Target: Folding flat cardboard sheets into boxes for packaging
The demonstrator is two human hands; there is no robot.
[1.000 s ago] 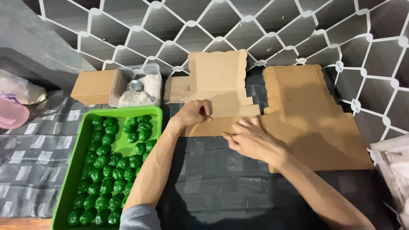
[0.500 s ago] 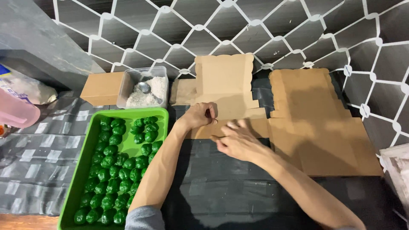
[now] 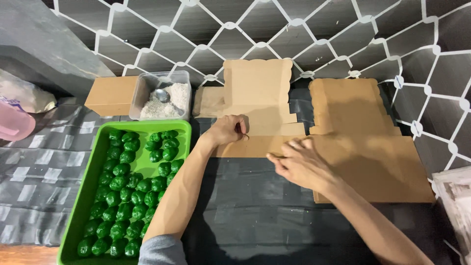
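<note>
Cardboard point(image 3: 260, 110) lies flat under both hands: left hand point(image 3: 226, 130) pinches its fold, right hand point(image 3: 300, 164) presses loosely. A crooked fold could tear it.

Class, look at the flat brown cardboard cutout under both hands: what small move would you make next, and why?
Probably fold the near flap up along its crease. The cardboard cutout lies flat and unfolded; the left hand pins it down while the right hand has its fingertips at the near edge, as if to lift it. That is a judgement only.
</note>
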